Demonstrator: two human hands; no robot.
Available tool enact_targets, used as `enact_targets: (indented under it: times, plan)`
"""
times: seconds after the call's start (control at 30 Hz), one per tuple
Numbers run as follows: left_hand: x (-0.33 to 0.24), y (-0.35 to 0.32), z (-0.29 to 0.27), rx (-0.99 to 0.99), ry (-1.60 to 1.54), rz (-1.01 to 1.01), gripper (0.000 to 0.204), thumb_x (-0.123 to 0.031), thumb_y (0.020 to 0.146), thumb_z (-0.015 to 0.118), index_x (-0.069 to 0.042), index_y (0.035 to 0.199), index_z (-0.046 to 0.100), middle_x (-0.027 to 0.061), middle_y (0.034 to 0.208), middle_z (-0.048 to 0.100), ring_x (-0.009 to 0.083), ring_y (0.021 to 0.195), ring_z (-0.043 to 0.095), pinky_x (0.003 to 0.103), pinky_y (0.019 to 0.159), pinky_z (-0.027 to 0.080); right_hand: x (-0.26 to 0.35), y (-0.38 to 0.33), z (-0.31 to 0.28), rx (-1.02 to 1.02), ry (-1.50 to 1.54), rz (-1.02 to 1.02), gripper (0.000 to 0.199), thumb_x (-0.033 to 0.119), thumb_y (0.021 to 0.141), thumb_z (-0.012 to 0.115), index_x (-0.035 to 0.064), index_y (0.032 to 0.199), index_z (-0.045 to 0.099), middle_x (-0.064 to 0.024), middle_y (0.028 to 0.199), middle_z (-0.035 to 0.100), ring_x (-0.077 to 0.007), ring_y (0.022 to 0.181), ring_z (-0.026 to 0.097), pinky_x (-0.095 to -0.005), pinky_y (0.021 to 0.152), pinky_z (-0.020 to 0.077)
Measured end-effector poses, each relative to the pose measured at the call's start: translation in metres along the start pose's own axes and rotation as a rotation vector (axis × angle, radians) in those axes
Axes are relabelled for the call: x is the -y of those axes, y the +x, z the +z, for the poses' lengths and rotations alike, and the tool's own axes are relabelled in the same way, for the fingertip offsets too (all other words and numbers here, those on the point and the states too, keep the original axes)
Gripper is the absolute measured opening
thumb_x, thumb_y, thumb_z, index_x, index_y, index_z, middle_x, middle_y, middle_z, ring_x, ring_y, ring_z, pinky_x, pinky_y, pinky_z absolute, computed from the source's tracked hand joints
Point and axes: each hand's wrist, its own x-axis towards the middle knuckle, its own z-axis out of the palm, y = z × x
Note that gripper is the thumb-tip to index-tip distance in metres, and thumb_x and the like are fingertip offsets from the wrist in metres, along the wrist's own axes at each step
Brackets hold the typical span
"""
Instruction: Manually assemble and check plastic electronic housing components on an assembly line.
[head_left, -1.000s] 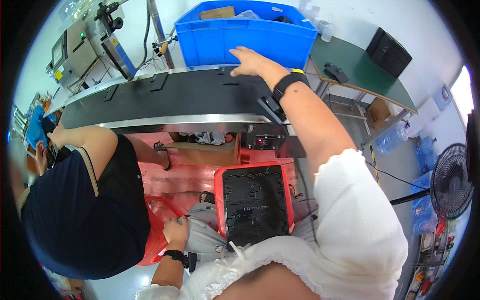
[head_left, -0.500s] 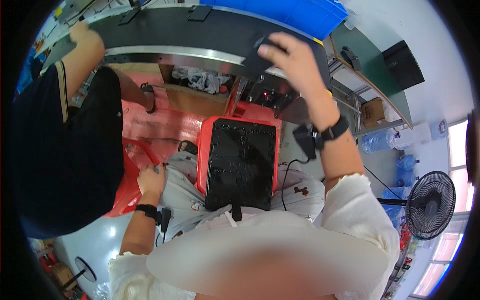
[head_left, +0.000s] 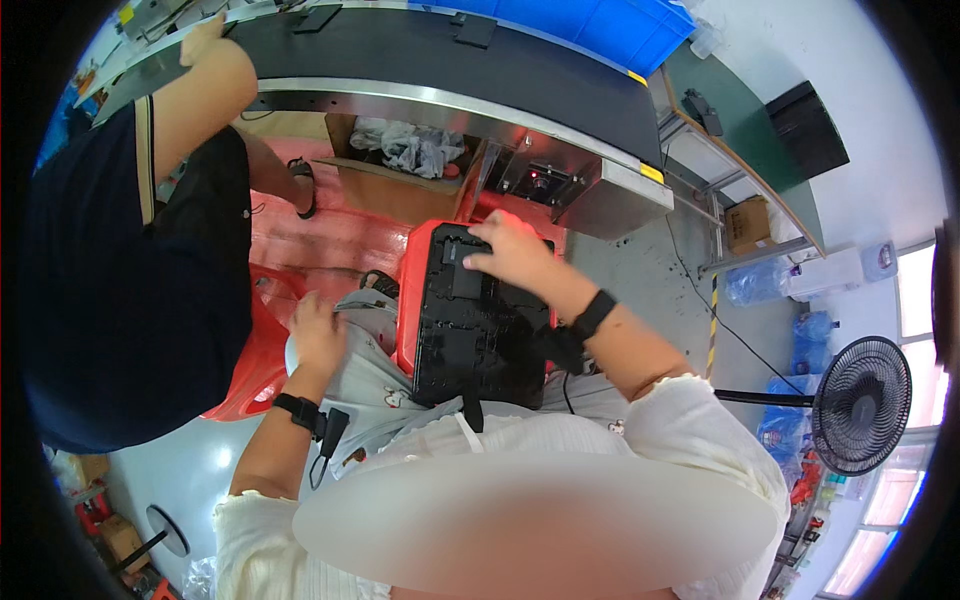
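Observation:
My right hand (head_left: 517,254) is over the upper part of a black, shallow tray-like panel (head_left: 460,365) in front of my body. Between its fingers is the edge of a flat black rectangular piece (head_left: 465,272), which lies on or just above the panel; contact cannot be made out. Beneath the panel, the rim of a red stool-like support (head_left: 408,300) shows. Near my left thigh, my left hand (head_left: 318,335) is slightly blurred, fingers apart and nothing visible in it.
Ahead runs a black conveyor belt (head_left: 390,65) carrying flat black pieces (head_left: 475,32). Behind it is a blue crate (head_left: 590,30). A co-worker's arm (head_left: 205,90) reaches to the belt at left. A cardboard box (head_left: 385,195) sits below. At right stands a fan (head_left: 860,405).
My right hand has come back from the belt to the panel, bringing the flat black piece. My left hand has lifted slightly from my thigh. Pieces on the belt have shifted right.

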Motion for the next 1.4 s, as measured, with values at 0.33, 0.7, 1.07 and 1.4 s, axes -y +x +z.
enact_targets:
  times: [0.33, 0.7, 1.07, 1.4]
  plan:
    - [-0.13, 0.018, 0.03, 0.063, -0.027, 0.767, 0.047, -0.033, 0.084, 0.053, -0.004, 0.121, 0.05, 0.0111, 0.134, 0.04, 0.0259, 0.126, 0.035, 0.057, 0.103, 0.019, -0.032, 0.143, -0.207, -0.757, -0.356, -0.208, 0.055, 0.028, 0.071, 0.068, 0.0077, 0.119, 0.055, -0.0199, 0.118, 0.053, -0.0332, 0.116, 0.046, -0.0388, 0.098, 0.0368]
    - [-0.144, 0.18, -0.142, -0.499, -0.277, 0.793, 0.029, -0.01, 0.079, 0.061, -0.003, 0.106, 0.057, 0.0164, 0.112, 0.053, 0.0333, 0.106, 0.05, 0.042, 0.091, 0.039, -0.1, 0.153, -0.238, -0.323, -0.441, 0.103, 0.057, 0.026, 0.061, 0.075, 0.0034, 0.111, 0.058, -0.0191, 0.107, 0.056, -0.033, 0.102, 0.053, -0.0372, 0.089, 0.0423]
    - [-0.194, 0.405, -0.131, 0.036, 0.282, 0.649, 0.051, -0.039, 0.091, 0.042, -0.025, 0.139, 0.03, 0.0134, 0.147, 0.018, 0.0355, 0.134, 0.021, 0.041, 0.109, 0.02, -0.054, -0.033, -0.061, -0.17, 0.611, -0.27, 0.021, 0.01, 0.079, 0.063, -0.0011, 0.096, 0.06, -0.0101, 0.087, 0.056, -0.0244, 0.085, 0.055, -0.0325, 0.078, 0.0431]
    - [-0.211, 0.318, -0.126, -0.268, 0.248, 0.7, 0.057, -0.051, 0.082, 0.053, -0.015, 0.127, 0.05, 0.0157, 0.12, 0.049, 0.0346, 0.111, 0.044, 0.041, 0.097, 0.035, -0.083, -0.092, 0.071, -0.268, -0.251, -0.026, 0.043, 0.031, 0.081, 0.057, 0.0082, 0.117, 0.055, -0.0086, 0.132, 0.042, -0.0275, 0.127, 0.032, -0.0565, 0.099, 0.027]
